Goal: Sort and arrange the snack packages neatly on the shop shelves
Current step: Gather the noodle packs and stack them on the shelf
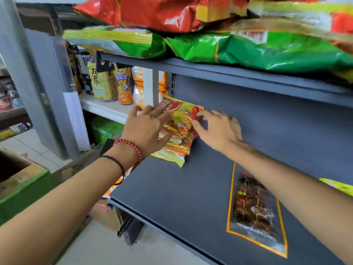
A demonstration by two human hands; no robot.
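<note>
Your red-and-yellow snack packs (177, 131) sit stacked at the back left of the shelf (172, 188); a dark, orange-edged packet (254, 211) lies flat near its front.

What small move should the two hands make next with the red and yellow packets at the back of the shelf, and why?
Probably nudge the top packet square over the stack below it. It lies skewed across that stack, the left hand rests on its left side and the right hand touches its right edge, so both are placed to align it.
</note>
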